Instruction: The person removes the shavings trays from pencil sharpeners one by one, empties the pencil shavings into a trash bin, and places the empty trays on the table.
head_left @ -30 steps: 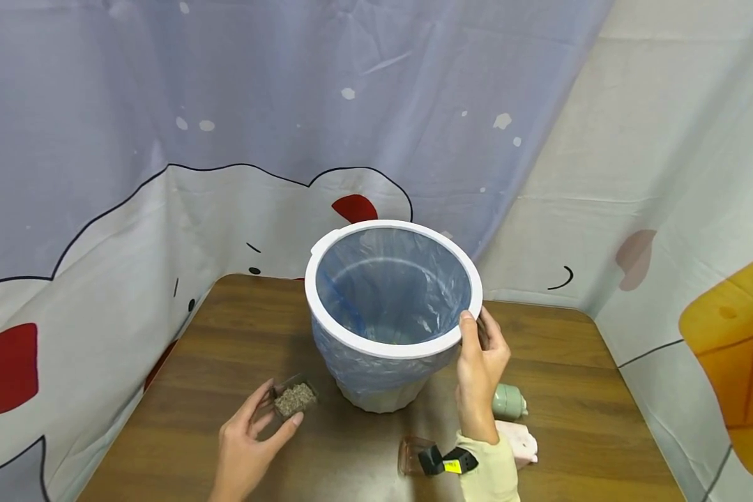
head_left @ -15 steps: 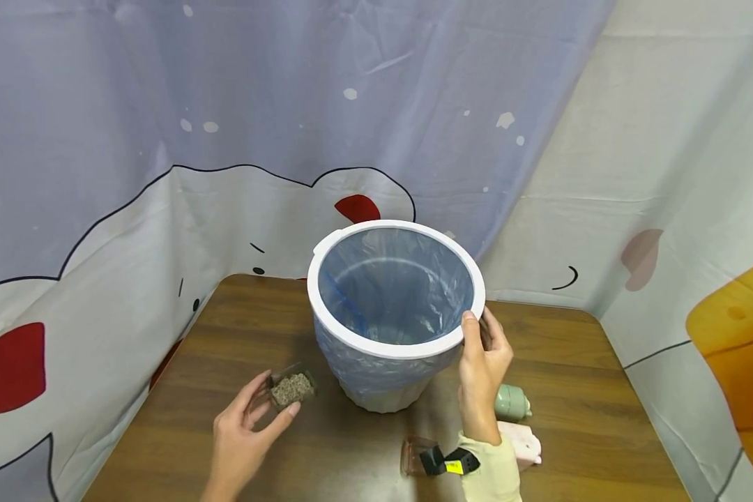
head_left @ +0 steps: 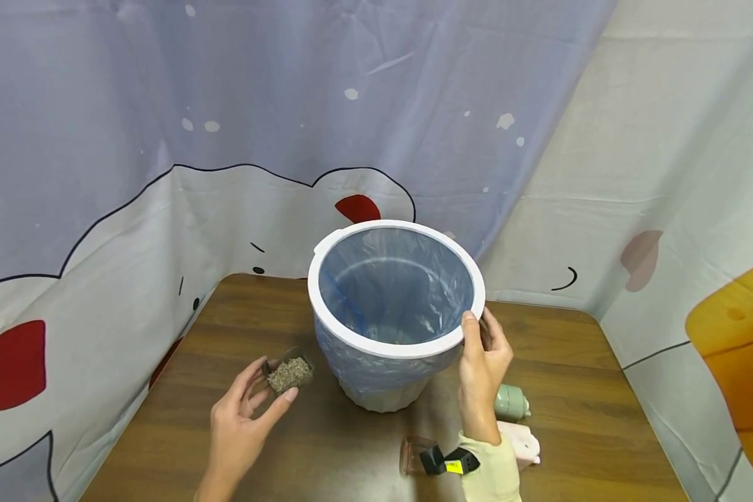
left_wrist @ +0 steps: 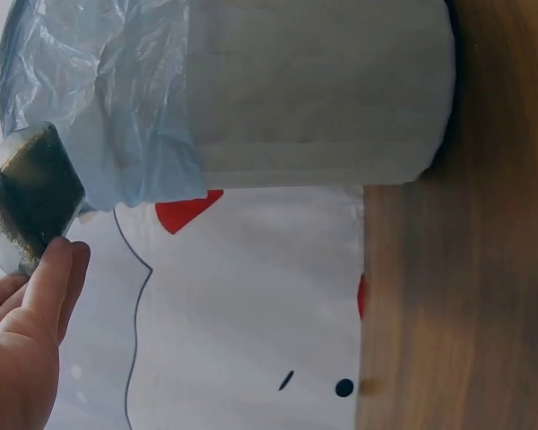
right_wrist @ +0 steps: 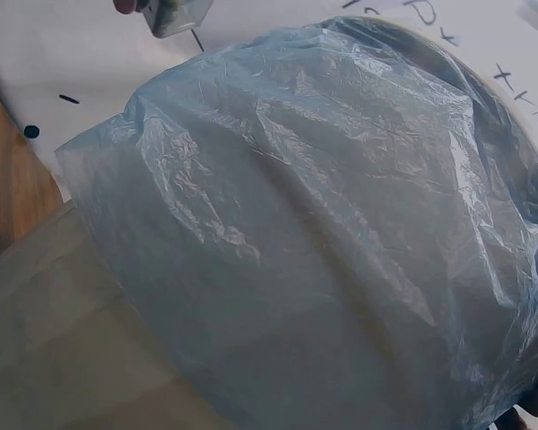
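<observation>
A white-rimmed trash can lined with a blue plastic bag stands mid-table. My right hand grips its rim at the near right side, thumb on top. Left of the can, my left hand holds a small clear container of grey-brown grains between thumb and fingers, above the table and apart from the can. The left wrist view shows the container tilted, beside the bag's hanging edge. In the right wrist view the bag fills most of the picture, with only fingertips at the lower right corner.
Right of the can lie a light green cylindrical object and a pale pink object, partly behind my right wrist. A small reddish transparent box sits near the front. A printed curtain hangs behind the wooden table.
My left hand has risen slightly with the container, which has moved a little up and left in the head view and changed its tilt. The right hand keeps its grip on the can's rim.
</observation>
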{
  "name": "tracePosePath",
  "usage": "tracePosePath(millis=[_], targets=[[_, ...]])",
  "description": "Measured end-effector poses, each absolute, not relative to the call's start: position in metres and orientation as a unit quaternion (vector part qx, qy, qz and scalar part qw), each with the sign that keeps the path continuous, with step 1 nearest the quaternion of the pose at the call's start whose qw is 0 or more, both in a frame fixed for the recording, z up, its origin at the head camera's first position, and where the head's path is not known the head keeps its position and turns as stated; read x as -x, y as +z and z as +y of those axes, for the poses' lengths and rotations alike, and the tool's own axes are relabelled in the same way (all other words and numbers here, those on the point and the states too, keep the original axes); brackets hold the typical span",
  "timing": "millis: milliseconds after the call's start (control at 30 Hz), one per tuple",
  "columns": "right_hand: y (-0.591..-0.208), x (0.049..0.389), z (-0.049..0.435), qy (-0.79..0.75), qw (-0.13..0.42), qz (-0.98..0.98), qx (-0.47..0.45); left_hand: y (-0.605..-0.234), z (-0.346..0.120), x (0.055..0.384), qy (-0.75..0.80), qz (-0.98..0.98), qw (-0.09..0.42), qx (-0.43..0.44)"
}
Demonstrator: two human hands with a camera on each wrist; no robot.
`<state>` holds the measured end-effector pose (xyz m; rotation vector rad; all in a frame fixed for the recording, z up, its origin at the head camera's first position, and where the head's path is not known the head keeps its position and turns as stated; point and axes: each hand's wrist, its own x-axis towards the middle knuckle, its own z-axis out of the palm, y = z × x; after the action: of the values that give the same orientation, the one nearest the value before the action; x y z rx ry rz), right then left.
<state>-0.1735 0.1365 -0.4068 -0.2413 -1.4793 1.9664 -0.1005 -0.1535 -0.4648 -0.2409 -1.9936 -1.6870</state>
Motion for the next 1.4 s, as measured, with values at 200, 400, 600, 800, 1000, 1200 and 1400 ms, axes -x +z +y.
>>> tracePosePath(millis=[200, 400, 600, 800, 1000, 1200, 1400], targets=[[-0.407, 0.174, 0.137, 0.751, 0.325, -0.567, 0.093, -0.441, -0.148, 0.095, -0.623, -0.737, 0.250, 0.078], [-0.407, 0.173, 0.136, 0.748, 0.324, -0.570, 0.098, -0.428, -0.146, 0.092, -0.606, -0.749, 0.255, 0.077], [-0.408, 0.173, 0.136, 0.751, 0.323, -0.567, 0.098, -0.444, -0.152, 0.101, -0.625, -0.730, 0.261, 0.091], [-0.408, 0.173, 0.135, 0.752, 0.322, -0.566, 0.099, -0.433, -0.151, 0.099, -0.630, -0.728, 0.254, 0.091], [-0.408, 0.175, 0.137, 0.751, 0.321, -0.567, 0.108, -0.416, -0.148, 0.101, -0.624, -0.724, 0.267, 0.122], [-0.407, 0.174, 0.137, 0.751, 0.318, -0.569, 0.109, -0.418, -0.150, 0.109, -0.630, -0.707, 0.285, 0.148], [-0.407, 0.174, 0.137, 0.750, 0.319, -0.570, 0.108, -0.424, -0.156, 0.118, -0.637, -0.706, 0.280, 0.126]])
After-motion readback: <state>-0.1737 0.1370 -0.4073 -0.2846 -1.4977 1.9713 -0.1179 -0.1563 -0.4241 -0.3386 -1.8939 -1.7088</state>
